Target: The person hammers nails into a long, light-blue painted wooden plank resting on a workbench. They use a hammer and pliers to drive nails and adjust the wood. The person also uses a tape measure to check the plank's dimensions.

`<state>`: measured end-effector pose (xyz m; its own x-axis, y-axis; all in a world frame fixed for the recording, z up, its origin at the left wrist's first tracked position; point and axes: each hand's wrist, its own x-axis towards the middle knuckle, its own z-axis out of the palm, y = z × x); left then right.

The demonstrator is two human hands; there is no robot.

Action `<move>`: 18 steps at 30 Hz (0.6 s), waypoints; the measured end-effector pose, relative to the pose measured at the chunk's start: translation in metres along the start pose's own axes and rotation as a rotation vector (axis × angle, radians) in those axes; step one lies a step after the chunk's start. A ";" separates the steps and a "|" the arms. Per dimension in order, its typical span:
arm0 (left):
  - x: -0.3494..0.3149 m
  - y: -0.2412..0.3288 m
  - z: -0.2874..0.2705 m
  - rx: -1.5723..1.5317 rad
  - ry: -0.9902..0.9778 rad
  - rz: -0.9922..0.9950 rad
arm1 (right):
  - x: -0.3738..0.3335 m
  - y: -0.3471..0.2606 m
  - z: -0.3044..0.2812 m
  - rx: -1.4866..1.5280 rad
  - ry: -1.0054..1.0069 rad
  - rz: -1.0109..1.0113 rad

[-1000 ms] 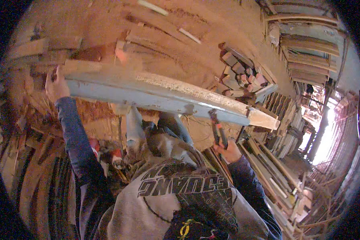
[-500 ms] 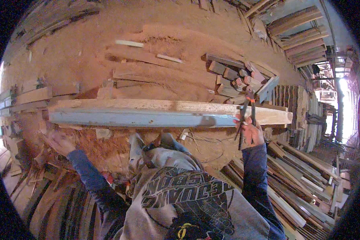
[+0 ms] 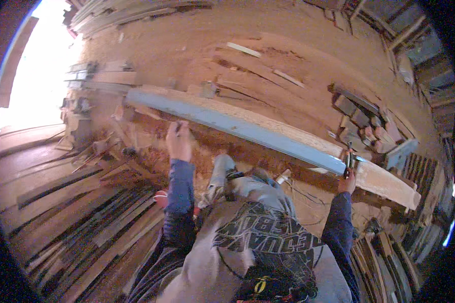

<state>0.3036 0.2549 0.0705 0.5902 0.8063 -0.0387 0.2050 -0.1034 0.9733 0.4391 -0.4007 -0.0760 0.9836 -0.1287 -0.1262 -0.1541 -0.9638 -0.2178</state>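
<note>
A long wooden beam (image 3: 247, 132), bare on top and painted pale blue along its near side, lies crosswise in front of me. My right hand (image 3: 347, 184) is closed around a pair of pliers (image 3: 348, 160) with dark handles, at the beam's right part. The pliers' head reaches over the top of the beam. On the near side of the beam's left part, my left hand (image 3: 179, 144) hangs apart from the wood. Its fingers are curled together and slightly blurred; a small dark spot shows between them, too small to name.
Short wood offcuts (image 3: 361, 113) are heaped beyond the beam at right. Thin strips (image 3: 243, 49) lie on the sawdust-covered ground. Long planks (image 3: 86, 227) spread over the lower left, with more boards (image 3: 384, 262) at lower right. A cable (image 3: 308, 194) lies near my feet.
The view has turned, so the beam now slants down to the right. My left hand has come inward from the beam's left end, fingers now curled. The pliers stay in my right hand.
</note>
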 end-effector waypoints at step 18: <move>-0.022 0.015 0.055 0.565 -0.119 0.363 | -0.051 0.146 0.064 0.239 0.212 0.335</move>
<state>0.3365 0.2031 0.0735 0.7737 0.5971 0.2120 0.3348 -0.6694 0.6632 0.3607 -0.5205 -0.1631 0.8697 -0.4925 -0.0321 -0.4590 -0.7832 -0.4194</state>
